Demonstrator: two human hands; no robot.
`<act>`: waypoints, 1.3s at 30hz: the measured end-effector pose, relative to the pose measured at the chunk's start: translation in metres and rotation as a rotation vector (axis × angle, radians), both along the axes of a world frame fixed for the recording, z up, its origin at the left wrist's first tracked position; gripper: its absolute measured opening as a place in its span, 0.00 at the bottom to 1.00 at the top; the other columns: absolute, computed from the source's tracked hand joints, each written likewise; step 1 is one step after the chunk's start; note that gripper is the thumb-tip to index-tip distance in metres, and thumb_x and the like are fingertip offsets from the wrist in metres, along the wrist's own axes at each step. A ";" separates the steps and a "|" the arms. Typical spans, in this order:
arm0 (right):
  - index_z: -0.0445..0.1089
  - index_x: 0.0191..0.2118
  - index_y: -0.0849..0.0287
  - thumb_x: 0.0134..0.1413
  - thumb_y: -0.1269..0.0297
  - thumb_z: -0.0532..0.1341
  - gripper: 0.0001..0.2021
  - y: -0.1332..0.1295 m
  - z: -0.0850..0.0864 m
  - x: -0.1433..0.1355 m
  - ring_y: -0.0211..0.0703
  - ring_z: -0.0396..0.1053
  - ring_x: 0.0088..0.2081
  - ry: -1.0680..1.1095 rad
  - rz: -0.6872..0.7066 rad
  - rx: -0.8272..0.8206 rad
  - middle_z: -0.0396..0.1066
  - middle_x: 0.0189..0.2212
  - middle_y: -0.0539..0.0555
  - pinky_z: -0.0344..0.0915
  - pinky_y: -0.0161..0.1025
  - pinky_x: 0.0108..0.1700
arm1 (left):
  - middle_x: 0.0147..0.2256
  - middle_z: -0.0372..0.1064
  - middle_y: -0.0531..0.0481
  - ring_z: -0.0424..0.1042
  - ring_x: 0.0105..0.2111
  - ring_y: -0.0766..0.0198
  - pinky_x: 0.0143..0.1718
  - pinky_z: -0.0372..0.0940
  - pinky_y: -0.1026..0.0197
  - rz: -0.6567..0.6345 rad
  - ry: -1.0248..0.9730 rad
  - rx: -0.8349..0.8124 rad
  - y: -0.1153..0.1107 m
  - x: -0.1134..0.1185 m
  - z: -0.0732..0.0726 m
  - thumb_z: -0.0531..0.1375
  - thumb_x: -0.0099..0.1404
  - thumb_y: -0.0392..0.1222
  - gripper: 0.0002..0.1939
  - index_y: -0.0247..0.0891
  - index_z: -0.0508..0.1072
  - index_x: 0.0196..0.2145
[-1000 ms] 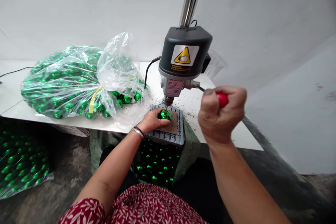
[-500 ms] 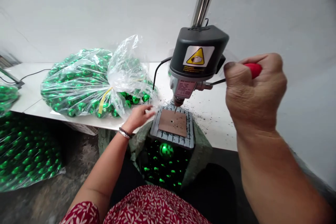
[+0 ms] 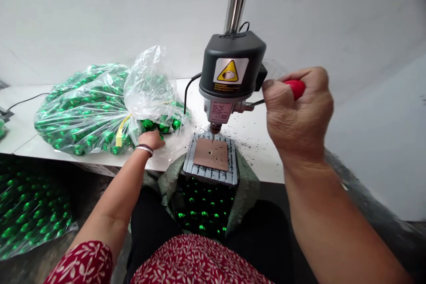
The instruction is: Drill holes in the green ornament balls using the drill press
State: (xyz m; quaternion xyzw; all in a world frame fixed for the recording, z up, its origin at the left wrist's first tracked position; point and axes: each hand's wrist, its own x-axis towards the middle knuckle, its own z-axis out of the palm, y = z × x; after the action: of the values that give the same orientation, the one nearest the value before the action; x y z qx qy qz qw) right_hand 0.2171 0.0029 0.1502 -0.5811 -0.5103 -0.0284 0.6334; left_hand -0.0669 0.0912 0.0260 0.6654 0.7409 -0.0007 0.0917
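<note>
apparent ball-picking step: left hand (image 3: 153,140) beside green balls (image 3: 147,124), its grip hidden, right hand (image 3: 297,120) wrapped round red knob (image 3: 296,90); next move likely needs a secure pinch.

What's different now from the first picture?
The left hand let go of the ball on the brown board and moved left to the green balls at the clear bag. The right hand rose, still gripping the red knob. The drill stayed put.
</note>
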 end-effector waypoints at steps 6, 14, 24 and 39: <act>0.60 0.31 0.59 0.50 0.59 0.62 0.11 -0.002 -0.001 -0.002 0.29 0.56 0.28 0.019 0.021 0.005 0.61 0.25 0.45 0.56 0.32 0.33 | 0.35 0.72 0.50 0.75 0.30 0.65 0.23 0.58 0.69 -0.028 -1.208 -0.075 -0.038 0.014 0.009 0.63 0.57 0.51 0.34 0.42 0.63 0.59; 0.60 0.31 0.59 0.52 0.60 0.62 0.11 -0.004 0.000 -0.001 0.28 0.55 0.28 0.011 0.041 -0.040 0.60 0.25 0.44 0.55 0.30 0.31 | 0.45 0.70 0.46 0.75 0.35 0.63 0.29 0.67 0.65 -0.065 -1.753 -0.295 -0.059 0.052 -0.003 0.60 0.62 0.53 0.32 0.47 0.57 0.60; 0.60 0.32 0.59 0.51 0.61 0.62 0.10 -0.004 -0.001 -0.002 0.27 0.56 0.28 -0.006 0.042 0.002 0.61 0.26 0.44 0.57 0.30 0.33 | 0.51 0.71 0.43 0.71 0.48 0.56 0.51 0.67 0.55 -0.227 -1.070 0.023 -0.052 0.091 -0.020 0.65 0.54 0.43 0.32 0.34 0.67 0.57; 0.58 0.34 0.57 0.57 0.57 0.55 0.10 -0.006 -0.004 0.002 0.26 0.58 0.28 -0.092 0.067 -0.018 0.59 0.28 0.44 0.61 0.30 0.36 | 0.55 0.69 0.42 0.68 0.56 0.54 0.60 0.60 0.53 -0.450 -0.795 0.153 -0.049 0.114 -0.029 0.66 0.52 0.36 0.31 0.34 0.70 0.55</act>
State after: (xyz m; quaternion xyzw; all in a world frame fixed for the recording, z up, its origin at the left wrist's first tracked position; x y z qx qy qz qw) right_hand 0.2187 -0.0028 0.1461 -0.5674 -0.5582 -0.0290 0.6047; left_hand 0.0470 0.0423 -0.0028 0.7632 0.4832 0.2893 0.3169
